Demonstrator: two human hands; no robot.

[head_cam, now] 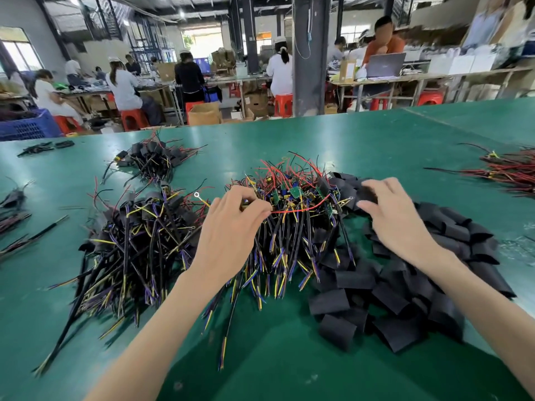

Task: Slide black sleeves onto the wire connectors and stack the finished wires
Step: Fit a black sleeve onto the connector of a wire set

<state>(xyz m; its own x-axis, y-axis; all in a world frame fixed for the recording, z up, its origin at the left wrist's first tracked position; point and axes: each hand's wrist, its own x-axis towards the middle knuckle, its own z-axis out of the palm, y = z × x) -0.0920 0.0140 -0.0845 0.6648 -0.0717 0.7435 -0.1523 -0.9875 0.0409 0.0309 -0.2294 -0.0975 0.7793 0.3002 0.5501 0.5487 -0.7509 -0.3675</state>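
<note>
Black sleeves [405,285] are heaped on the green counter [289,371] at the right, touching the tangled pile of unsleeved wires [289,227] in the middle. The finished wires [136,241], already sleeved, are stacked just beside that pile on the left. The left hand [231,227] is set on top of the middle pile. Its fingers [254,208] are curled and a red lead [298,210] appears to be pinched between thumb and forefinger. The right hand [399,218] is blurred over the far edge of the sleeve heap with its fingers [373,209] loosely bent. Whether a sleeve is held cannot be told. The main risk is judged to lie in the tangle. If the lead is pulled sharply, neighbouring wires are likely to be dragged out with it, since ring terminals [197,194] and small green boards [295,193] can catch on crossing strands. A solder joint could be strained by such a tug. Loose sleeves could also be swept off the heap by a hurried reach. Because the three piles lie so close together, unfinished wires could be mixed into the finished stack.
</note>
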